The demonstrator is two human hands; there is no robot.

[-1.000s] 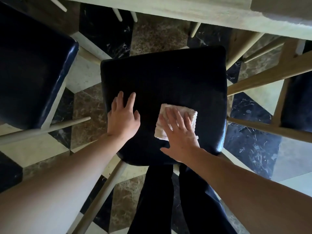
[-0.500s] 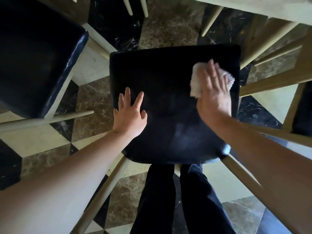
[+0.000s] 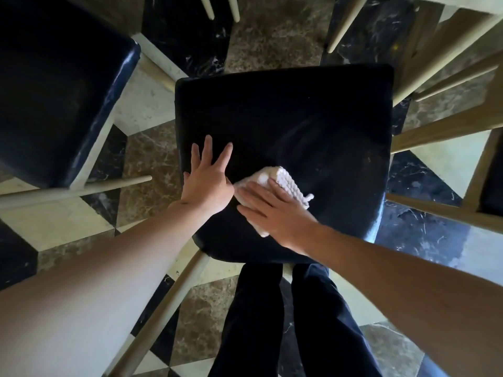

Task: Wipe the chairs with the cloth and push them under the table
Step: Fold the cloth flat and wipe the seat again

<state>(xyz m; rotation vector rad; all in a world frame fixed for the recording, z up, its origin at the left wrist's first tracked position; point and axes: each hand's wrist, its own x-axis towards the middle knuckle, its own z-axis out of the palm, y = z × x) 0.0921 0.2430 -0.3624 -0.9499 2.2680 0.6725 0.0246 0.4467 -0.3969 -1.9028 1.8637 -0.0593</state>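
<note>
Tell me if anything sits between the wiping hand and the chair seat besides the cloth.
Nothing visible does. The right hand presses the white cloth flat on the dark chair seat; the left hand rests alongside, directly on the seat.

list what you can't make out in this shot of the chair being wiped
Head view, the only one:
- Part of the cloth is covered by the right hand pressing on it.
- Chair seat under the left hand and the cloth: hidden, and too dark to judge clean or not.
- Second chair: cut off by the left and top edges.
- Table: only a corner shows at the top edge.
</note>
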